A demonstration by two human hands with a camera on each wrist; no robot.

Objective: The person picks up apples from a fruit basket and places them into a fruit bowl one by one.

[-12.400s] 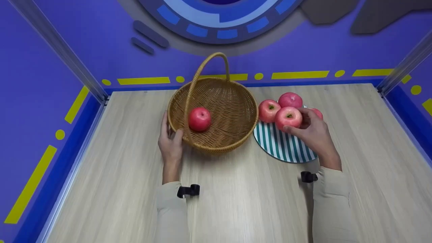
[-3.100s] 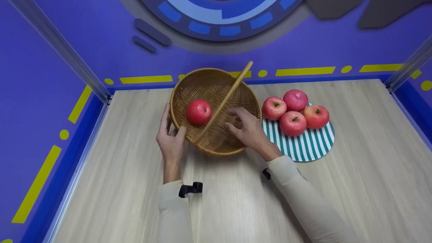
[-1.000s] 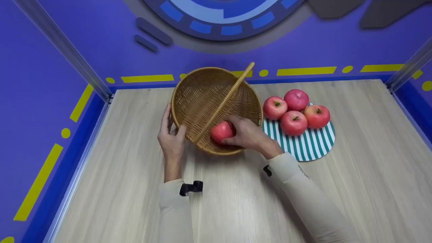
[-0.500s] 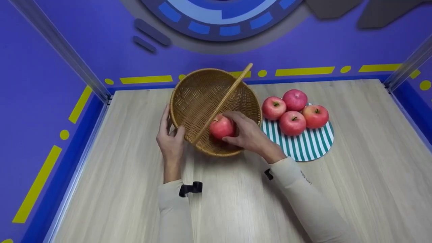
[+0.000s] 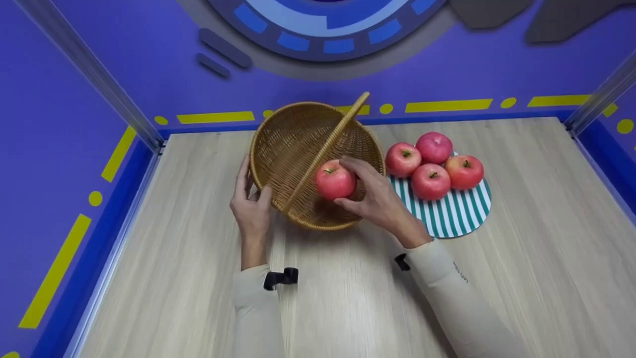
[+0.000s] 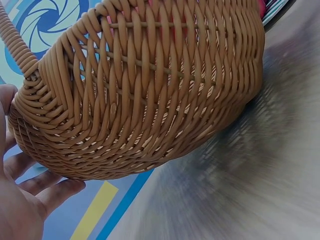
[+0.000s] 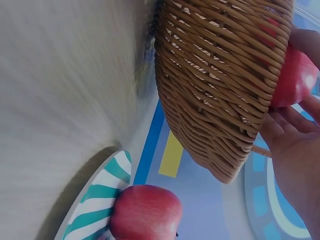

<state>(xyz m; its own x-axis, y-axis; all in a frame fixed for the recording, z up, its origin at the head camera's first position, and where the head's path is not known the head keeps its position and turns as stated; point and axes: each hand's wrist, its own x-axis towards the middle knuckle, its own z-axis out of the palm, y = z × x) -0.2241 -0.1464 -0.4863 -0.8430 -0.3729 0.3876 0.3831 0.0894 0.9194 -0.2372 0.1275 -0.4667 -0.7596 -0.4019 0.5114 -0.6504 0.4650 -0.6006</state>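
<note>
A red apple (image 5: 335, 180) is gripped in my right hand (image 5: 378, 200), thumb below and fingers over its far side. It overlaps the right half of the wicker basket (image 5: 285, 149), beside the slanting handle. In the right wrist view the apple (image 7: 296, 77) shows above the basket's rim. My left hand (image 5: 252, 206) holds the basket's left side, thumb at the rim and fingers along the outer wall. From the left wrist, the fingers (image 6: 59, 192) lie under the woven wall (image 6: 150, 100). No other apple shows inside the basket.
Right of the basket, several apples (image 5: 431, 182) sit grouped on a round green-and-white striped mat (image 5: 459, 219). All stand on a pale wooden table (image 5: 338, 298). A blue-purple wall (image 5: 164, 64) closes off the back, with side panels left and right.
The apple inside the basket shifts from left of the handle to its right, is grasped by my right hand, and rises toward the rim. My left hand stays put.
</note>
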